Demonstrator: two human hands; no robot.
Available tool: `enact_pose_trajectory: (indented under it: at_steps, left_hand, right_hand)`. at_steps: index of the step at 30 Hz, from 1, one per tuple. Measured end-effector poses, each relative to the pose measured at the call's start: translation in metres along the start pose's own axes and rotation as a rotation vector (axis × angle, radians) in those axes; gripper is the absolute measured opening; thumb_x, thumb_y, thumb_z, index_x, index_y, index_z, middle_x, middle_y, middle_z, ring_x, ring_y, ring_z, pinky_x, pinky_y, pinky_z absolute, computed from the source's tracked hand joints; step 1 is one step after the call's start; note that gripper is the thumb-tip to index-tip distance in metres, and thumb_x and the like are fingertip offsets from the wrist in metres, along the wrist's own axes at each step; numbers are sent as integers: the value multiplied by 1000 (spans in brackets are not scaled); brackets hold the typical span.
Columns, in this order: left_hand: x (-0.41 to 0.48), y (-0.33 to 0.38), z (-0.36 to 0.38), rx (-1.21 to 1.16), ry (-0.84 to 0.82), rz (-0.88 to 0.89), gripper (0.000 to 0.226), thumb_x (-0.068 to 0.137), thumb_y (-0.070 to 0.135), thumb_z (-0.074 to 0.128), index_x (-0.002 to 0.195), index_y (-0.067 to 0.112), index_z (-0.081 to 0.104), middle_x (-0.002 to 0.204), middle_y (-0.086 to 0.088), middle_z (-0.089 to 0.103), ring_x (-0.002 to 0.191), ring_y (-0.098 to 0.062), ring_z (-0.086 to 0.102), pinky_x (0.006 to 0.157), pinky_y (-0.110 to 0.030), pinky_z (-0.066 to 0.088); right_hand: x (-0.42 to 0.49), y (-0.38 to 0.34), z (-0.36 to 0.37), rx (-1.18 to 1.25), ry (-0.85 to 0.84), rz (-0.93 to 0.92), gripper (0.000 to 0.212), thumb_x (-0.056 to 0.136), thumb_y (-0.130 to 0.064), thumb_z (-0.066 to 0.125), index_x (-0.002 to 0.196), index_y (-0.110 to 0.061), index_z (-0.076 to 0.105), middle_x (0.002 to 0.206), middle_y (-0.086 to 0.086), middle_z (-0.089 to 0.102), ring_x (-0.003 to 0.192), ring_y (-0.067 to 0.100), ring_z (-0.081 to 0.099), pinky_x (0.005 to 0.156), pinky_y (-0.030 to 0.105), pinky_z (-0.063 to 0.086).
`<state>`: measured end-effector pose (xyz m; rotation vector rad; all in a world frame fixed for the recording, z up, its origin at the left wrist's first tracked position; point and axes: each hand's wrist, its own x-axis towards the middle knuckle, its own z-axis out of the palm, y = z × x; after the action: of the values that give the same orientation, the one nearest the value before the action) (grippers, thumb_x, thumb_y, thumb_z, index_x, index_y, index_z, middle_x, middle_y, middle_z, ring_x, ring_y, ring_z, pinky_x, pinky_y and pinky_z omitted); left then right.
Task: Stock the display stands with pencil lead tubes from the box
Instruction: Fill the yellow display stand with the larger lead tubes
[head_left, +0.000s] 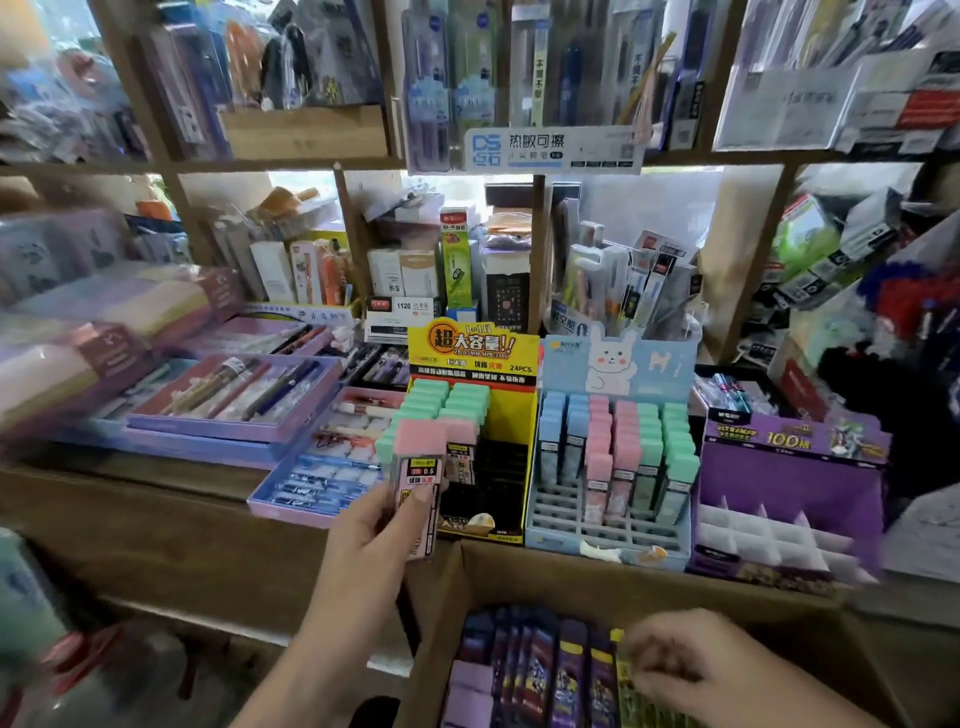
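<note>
Your left hand (371, 527) grips one pink-capped tube (418, 470) by the yellow stand (511, 415), one of three. Your right hand (685, 665) is in the one box (519, 569), its grip too blurred to tell.

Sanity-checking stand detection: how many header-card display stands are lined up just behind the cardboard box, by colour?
yellow stand: 1
light blue stand: 1
purple stand: 1
Total: 3
</note>
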<state>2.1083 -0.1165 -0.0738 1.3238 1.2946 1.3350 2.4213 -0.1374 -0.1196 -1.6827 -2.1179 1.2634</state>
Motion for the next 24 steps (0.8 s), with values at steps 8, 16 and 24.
enact_pose_trajectory:
  at_steps: [8,16,24]
  left_hand:
    - [50,34,-4,165,-52,170,25,90,9,72,102,30,73,92,11,80,86,-5,75,72,-17,57]
    - [90,45,-7,318,-86,176,34,87,7,77,117,19,67,101,4,77,89,-2,73,77,-18,60]
    - [106,39,-10,494,-215,232,19,86,10,80,102,15,73,98,-15,70,83,-18,64,72,-29,52]
  right_hand:
    - [7,38,-3,23,-119,232,29,79,-48,80,105,-39,72,97,-12,75,87,-1,71,76,19,55]
    - [7,45,-4,70,-106,242,24,91,-36,76,113,-30,67,92,-5,76,81,6,71,78,28,58]
    - [9,48,-5,78,-114,238,21,94,-30,72,115,-31,66,102,-1,75,89,11,74,79,28,62]
